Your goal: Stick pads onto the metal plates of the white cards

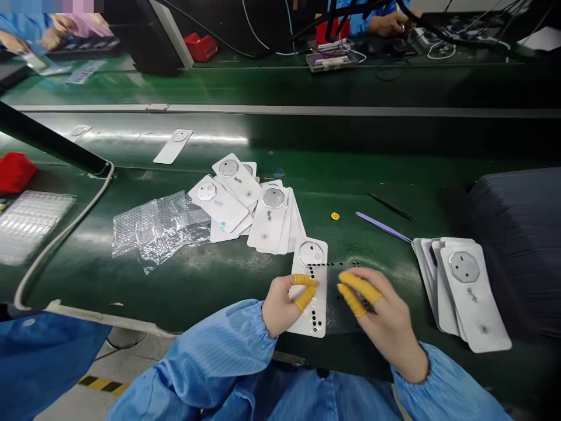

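A white panel (302,324) with a round silver dial near its top lies in front of me. Over it and to its right is a clear sheet (339,318) bearing rows of black dots. My left hand (284,304) rests at the panel, its yellow-capped thumb and forefinger pinched together over the middle. To the right, above the sheet, my right hand (385,310) brings its yellow-capped thumb and forefinger close together. What either pinch holds, if anything, is too small to make out.
A loose pile of white panels (267,225) lies ahead, beside clear bubble bags (160,228). At right are another stack of panels (475,304), purple tweezers (383,226), dark tweezers (392,206) and dark trays (521,234). A small yellow piece (335,216) lies mid-bench. Other people work across the bench.
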`<action>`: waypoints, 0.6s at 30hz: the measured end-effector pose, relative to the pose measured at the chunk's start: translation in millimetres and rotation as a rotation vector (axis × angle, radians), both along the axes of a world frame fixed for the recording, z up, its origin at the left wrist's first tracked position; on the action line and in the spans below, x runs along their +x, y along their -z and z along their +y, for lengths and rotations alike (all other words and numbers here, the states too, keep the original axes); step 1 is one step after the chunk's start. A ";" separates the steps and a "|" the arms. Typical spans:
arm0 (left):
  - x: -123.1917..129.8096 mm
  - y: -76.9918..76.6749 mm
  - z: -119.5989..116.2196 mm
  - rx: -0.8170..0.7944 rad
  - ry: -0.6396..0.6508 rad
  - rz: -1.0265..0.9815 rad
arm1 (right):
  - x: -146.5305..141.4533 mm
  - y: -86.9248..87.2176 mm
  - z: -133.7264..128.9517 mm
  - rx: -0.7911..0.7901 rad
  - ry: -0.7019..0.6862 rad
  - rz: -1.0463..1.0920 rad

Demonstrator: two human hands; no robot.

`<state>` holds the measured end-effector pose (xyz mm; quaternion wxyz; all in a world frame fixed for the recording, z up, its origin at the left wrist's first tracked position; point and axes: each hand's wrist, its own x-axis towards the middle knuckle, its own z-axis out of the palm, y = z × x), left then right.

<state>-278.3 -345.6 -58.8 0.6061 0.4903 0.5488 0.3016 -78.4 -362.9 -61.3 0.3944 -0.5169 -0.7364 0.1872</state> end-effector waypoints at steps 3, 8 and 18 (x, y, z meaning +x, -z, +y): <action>1.6 2.8 -6.8 0.081 0.073 0.029 | -15.4 -5.4 4.3 -0.013 -0.214 -0.010; 2.0 7.0 -10.0 0.155 0.121 0.078 | -19.4 -0.5 6.7 0.049 -0.303 -0.117; 1.6 6.4 -8.5 0.225 0.200 0.188 | -18.9 13.2 -0.2 0.144 -0.308 -0.169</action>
